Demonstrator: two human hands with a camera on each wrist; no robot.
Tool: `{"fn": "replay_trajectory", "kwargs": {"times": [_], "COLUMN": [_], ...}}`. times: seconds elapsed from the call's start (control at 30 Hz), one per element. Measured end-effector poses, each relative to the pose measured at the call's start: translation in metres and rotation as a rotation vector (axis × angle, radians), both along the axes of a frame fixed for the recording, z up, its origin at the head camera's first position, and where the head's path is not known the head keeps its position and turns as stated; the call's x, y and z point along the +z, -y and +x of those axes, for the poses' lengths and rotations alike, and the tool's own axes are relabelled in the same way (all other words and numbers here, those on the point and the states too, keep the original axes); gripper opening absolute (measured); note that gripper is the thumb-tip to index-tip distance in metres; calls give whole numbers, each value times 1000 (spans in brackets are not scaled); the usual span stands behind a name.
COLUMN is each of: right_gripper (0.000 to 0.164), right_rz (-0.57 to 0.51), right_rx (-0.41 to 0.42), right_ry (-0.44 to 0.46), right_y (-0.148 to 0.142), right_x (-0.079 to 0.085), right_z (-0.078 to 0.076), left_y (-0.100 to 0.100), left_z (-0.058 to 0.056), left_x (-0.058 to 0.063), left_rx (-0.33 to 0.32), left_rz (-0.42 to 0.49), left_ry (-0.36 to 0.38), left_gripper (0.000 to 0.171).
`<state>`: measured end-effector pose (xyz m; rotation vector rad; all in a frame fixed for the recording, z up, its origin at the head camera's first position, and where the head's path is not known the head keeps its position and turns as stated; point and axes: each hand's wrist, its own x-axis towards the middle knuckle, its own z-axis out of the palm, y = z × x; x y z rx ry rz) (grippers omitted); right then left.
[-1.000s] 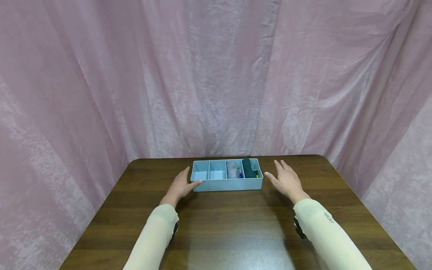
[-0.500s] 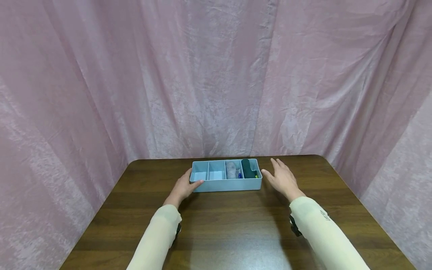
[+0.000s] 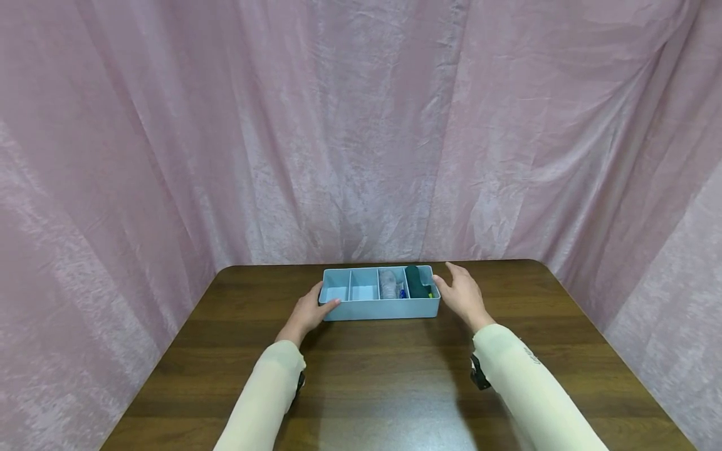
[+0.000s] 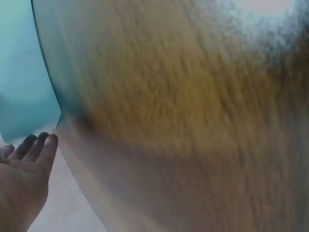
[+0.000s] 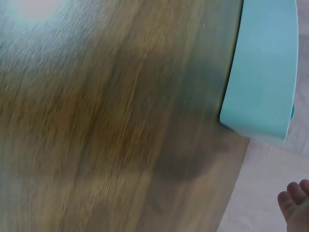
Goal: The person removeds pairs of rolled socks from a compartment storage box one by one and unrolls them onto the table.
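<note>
A light blue box [image 3: 380,309] with several compartments stands near the far edge of the table. A grey, soft-looking bundle [image 3: 388,285] and a small blue item [image 3: 403,293] lie in one compartment. Right of them, the end compartment holds a dark green rolled item [image 3: 416,282] and a bit of yellow. My left hand [image 3: 307,310] is at the box's left end, thumb by the front corner, fingers extended along the side; the left wrist view shows its fingertips by the box wall. My right hand [image 3: 464,297], fingers spread, is beside the right end; contact there is unclear.
The brown wooden table [image 3: 389,382] extends in front of the box and to both sides. Pink velvet curtains [image 3: 361,138] hang behind the table and at its sides. A dark band [image 3: 479,373] shows under the right sleeve.
My right hand has moved left, closer to the box's right end. My left hand has shifted slightly right against the left end. The box stays about where it was.
</note>
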<state>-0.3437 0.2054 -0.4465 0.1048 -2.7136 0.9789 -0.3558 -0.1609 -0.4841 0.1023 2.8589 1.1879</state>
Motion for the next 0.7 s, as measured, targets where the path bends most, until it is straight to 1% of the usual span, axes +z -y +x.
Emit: {"fn": "replay_trajectory", "kwargs": {"times": [0.23,0.33,0.57,0.7], "right_gripper": [61,61,55,54], "right_rz": [-56,-70,-117,-130], "right_rx": [4,2,-12,-20], "right_ry": [-1,-1,9,8], "right_y": [10,14,24,31], "right_x": [0,0,-1,-4], "right_z": [-4,-7,-10,-12], "left_y": [-1,-1,-1,-1], "left_z": [-1,-3,-5,-4], "left_x": [-5,-6,-7,-6], "left_rx": [18,18,12,15], "left_rz": [59,70,67,64], "left_ry": [-3,-10,-2,0], "left_gripper": [82,83,83,82]}}
